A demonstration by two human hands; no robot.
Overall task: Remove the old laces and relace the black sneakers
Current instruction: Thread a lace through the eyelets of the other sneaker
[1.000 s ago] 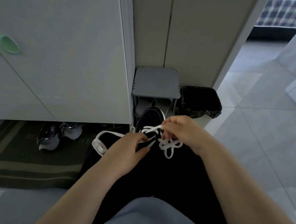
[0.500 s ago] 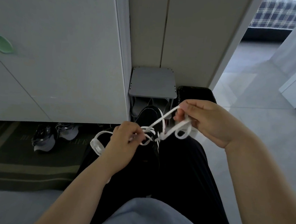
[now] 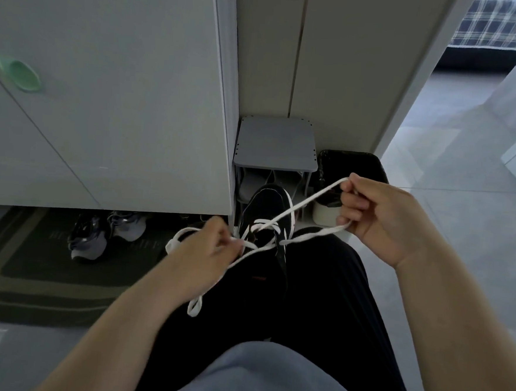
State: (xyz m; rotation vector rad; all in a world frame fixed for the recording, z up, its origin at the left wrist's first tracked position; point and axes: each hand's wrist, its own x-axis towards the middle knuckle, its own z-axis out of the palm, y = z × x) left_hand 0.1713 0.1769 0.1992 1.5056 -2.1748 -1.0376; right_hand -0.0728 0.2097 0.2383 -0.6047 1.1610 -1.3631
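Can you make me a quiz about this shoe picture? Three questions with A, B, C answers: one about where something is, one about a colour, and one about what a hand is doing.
1. Where is the black bin?
A) hanging on the wall
B) on the floor beside the grey stool
C) on top of the stool

2. What colour is the lace in the black sneaker?
A) red
B) green
C) white

3. What is the right hand doing?
A) gripping a loop of lace
B) lying flat on the floor
C) holding a spoon

Answers:
1 B: the bin stands just to the stool's right.
2 C: white strands cross the black shoe.
3 A: its curled fingers hold a loop stretched from the sneaker.
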